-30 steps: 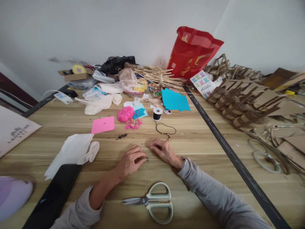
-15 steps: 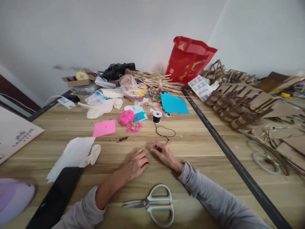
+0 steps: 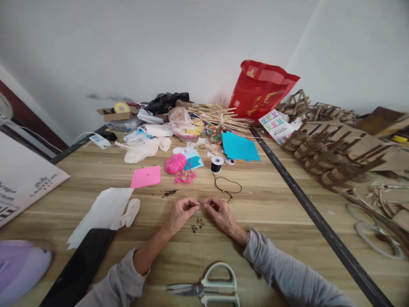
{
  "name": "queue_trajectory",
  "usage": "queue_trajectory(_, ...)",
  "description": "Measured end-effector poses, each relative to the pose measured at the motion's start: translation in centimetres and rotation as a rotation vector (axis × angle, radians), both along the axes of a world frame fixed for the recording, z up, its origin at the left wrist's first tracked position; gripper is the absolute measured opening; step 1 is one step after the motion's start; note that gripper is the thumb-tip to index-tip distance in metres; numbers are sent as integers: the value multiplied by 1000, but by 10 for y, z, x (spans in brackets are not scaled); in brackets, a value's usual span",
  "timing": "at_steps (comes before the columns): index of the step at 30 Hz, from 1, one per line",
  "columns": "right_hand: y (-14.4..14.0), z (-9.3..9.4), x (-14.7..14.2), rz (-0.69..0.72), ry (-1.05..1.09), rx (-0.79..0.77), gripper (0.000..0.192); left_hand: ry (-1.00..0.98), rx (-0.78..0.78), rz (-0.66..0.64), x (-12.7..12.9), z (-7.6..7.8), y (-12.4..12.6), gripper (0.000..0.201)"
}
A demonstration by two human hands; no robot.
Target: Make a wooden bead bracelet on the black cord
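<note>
Several loose beads [image 3: 200, 226] lie close before us on the table [image 3: 150, 213], presumably for easy reach. Our right hand [image 3: 220, 214] pinches the black cord [image 3: 241, 186] near its tip, likely to steady it; our left hand [image 3: 179, 214] presses thumb and finger together just beside, though what they grip we cannot tell. The spool [image 3: 217, 165] stands beyond.

Bare wood-grain tabletop [image 3: 179, 251] leaves passage between small round brown beads [image 3: 194, 229] and pale-handled steel scissors [image 3: 202, 290], while an upright black-wound white spool [image 3: 216, 166] blocks the way farther back.
</note>
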State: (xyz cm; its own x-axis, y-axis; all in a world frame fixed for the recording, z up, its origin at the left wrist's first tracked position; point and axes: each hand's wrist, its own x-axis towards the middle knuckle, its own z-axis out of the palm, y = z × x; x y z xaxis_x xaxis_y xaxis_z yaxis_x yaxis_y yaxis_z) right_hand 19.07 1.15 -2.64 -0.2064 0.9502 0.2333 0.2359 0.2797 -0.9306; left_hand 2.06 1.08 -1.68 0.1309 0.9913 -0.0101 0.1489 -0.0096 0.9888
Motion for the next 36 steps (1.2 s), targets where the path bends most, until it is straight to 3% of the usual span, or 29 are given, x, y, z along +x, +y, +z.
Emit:
queue_trajectory(8,0,-6,3,-33,95,-26,20,-139,-115,46,2,1,4,19)
queue_trajectory(14,1,-5,7,-6,20,13,18,-141,-137,36,-1,2,4,17)
queue_trajectory(21,-1,0,8,37,-74,123,22,-152,-129,2,-3,-1,8,19)
queue_trajectory(36,-2,2,8,37,-125,117,22,-129,-93,-21,-4,-8,11,17)
